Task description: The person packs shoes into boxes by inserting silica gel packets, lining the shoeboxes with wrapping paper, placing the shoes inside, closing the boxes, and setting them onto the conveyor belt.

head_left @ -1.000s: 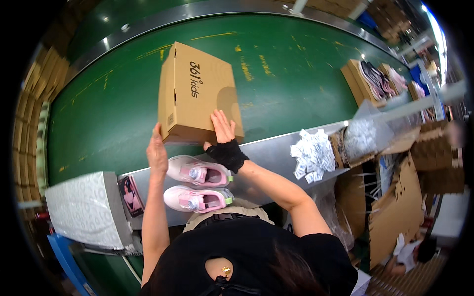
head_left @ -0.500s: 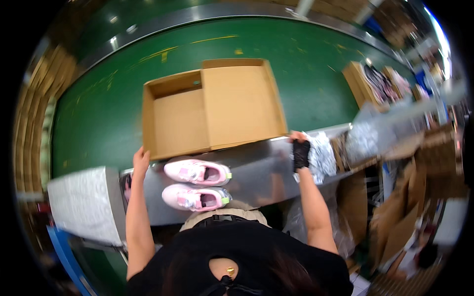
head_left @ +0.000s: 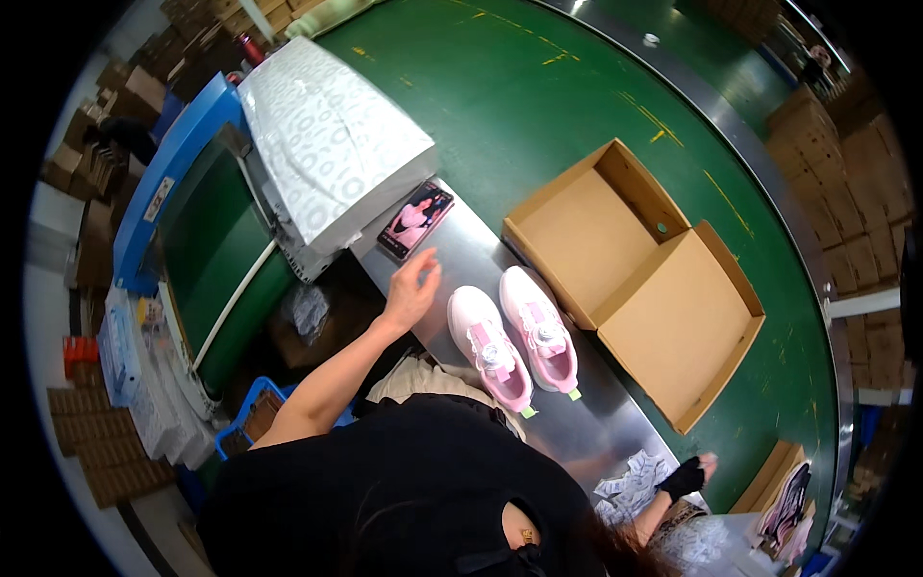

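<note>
1. My left hand point(head_left: 411, 293) is near the middle of the frame, fingers loosely curled with only a narrow gap to the thumb, just above the table point(head_left: 601, 418) and close to the phone.
2. My right hand point(head_left: 688, 476), in a black fingerless glove, is low in the right part of the frame beside the paper slips point(head_left: 630, 486); it is small and blurred there, so I cannot tell whether its fingers are wide, narrow or holding something.
3. The pair of pink-and-white shoes point(head_left: 486, 351) stands side by side on the table at the centre, toes toward the upper left, lime tabs at the heels, a round dial on each.
4. Right of them lies the brown shoebox point(head_left: 582, 226), open, its plain inner faces up and its lid point(head_left: 685, 327) folded out toward the lower right, mostly over the green belt point(head_left: 461, 87).
5. The phone point(head_left: 415, 222) lies left of the shoes, its screen lit with a figure in pink.
6. For markings, I see a grey ring pattern on the white wrapping paper point(head_left: 332, 139) at upper left, a pale label on the blue frame point(head_left: 173, 192) left of it, and small print on the slips.
</note>
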A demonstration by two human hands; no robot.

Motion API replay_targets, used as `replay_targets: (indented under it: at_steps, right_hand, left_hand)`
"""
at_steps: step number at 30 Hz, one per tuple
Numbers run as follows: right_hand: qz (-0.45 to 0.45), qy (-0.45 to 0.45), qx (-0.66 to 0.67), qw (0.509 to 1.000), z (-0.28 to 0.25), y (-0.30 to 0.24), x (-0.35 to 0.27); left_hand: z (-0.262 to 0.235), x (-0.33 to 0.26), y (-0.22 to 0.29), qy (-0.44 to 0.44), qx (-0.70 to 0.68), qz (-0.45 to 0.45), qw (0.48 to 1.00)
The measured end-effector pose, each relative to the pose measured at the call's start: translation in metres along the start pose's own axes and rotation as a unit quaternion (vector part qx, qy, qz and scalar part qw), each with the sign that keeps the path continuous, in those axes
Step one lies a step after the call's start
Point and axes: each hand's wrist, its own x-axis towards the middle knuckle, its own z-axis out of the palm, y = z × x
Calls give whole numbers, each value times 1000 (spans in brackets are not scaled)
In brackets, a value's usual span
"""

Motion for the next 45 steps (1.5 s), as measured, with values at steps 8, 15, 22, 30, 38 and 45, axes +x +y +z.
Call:
replay_targets:
  at_steps: [8, 15, 22, 30, 38, 45]
  right_hand:
    - [-221, -173, 287, 916, -13, -235, 34]
    - [-430, -426, 175, 776, 36, -355, -55]
    - [-374, -495, 33, 784, 58, -372, -83]
    - [-389, -504, 31, 771, 57, -376, -75]
    - [-381, -509, -29, 772, 53, -343, -62]
    - [-421, -472, 185, 752, 22, -357, -55]
  left_hand:
    - [-57, 4, -40, 128, -1, -71, 989]
    - [-118, 111, -70, 166, 112, 15, 980]
    - [-145, 172, -105, -130, 370, -209, 896]
    - [-145, 175, -153, -5, 439, -15, 898]
    - [-218, 208, -30, 337, 235, 87, 908]
    - [-127, 173, 169, 149, -130, 260, 945]
